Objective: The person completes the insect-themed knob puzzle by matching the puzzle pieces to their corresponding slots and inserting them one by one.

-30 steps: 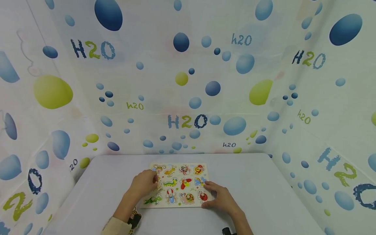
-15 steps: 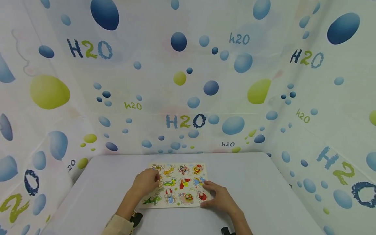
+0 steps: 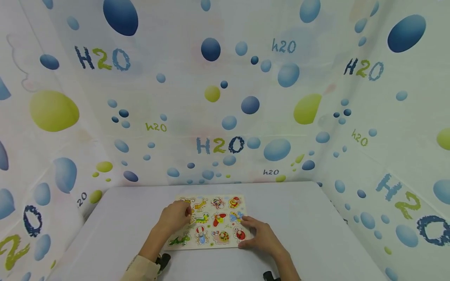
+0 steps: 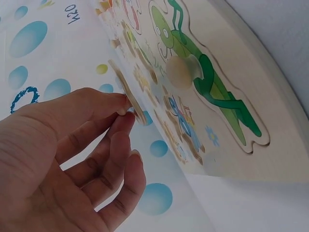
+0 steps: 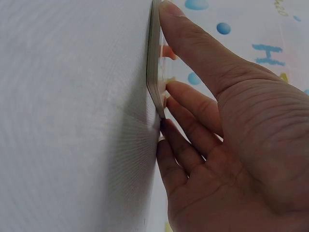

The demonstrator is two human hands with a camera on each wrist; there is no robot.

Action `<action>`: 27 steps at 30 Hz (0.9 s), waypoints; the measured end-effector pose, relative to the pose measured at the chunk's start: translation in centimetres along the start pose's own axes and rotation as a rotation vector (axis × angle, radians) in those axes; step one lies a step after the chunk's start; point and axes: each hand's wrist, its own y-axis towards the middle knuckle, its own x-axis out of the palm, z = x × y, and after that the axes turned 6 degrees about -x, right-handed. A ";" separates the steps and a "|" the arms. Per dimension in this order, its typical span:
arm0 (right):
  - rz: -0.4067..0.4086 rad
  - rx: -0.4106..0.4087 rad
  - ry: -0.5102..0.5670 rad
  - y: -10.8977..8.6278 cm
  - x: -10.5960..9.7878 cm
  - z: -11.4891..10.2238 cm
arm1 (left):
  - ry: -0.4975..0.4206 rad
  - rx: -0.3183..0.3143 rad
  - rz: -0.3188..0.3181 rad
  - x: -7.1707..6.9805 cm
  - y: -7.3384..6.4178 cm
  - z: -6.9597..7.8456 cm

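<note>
A wooden peg puzzle board (image 3: pixel 227 242) with colourful insect pieces lies on the white table. Over its left side, my left hand (image 3: pixel 174 216) pinches a thin wooden puzzle piece (image 4: pixel 126 89) between thumb and fingertips. That piece is seen edge-on in the left wrist view, tilted close over the board, its picture hidden. The green grasshopper piece (image 4: pixel 212 79) with its round knob sits in its cutout nearby. My right hand (image 3: pixel 263 236) rests at the board's right edge, thumb near the front corner and fingers spread along the side, touching the board's edge (image 5: pixel 153 72).
The white table (image 3: pixel 299 210) spreads around the board. Walls of white cloth (image 3: pixel 183 97) printed with blue and green drops enclose it on three sides. A black object (image 3: pixel 163 261) shows by the left sleeve, another (image 3: pixel 270 275) by the right wrist.
My left hand has shifted slightly right over the board, covering more of the top left piece. My right hand stays at the board's edge. The head view has turned a little to the right.
</note>
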 end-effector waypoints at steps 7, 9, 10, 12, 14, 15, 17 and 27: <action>0.003 0.007 0.003 0.1 0.1 0.2 | 0.005 0.004 0.002 0.4 0.6 -0.1; 0.004 0.008 0.003 0.1 0.1 0.3 | 0.000 0.002 0.000 0.6 0.7 -0.1; 0.005 0.010 0.003 0.1 0.1 0.3 | -0.002 0.002 0.000 0.6 0.8 -0.1; 0.007 0.014 0.002 0.1 0.0 0.3 | -0.007 0.003 0.000 0.7 0.9 -0.1; 0.007 0.014 0.003 0.2 0.0 0.2 | -0.007 0.002 0.000 0.6 0.9 -0.1; 0.007 0.013 0.002 0.3 0.0 0.1 | -0.005 0.002 0.002 0.6 0.9 -0.1; 0.007 0.012 -0.001 0.5 0.0 0.0 | 0.000 0.004 0.008 0.5 1.0 -0.1; -0.005 0.018 -0.035 0.2 -0.1 -0.3 | -0.005 0.028 -0.008 0.6 1.5 0.2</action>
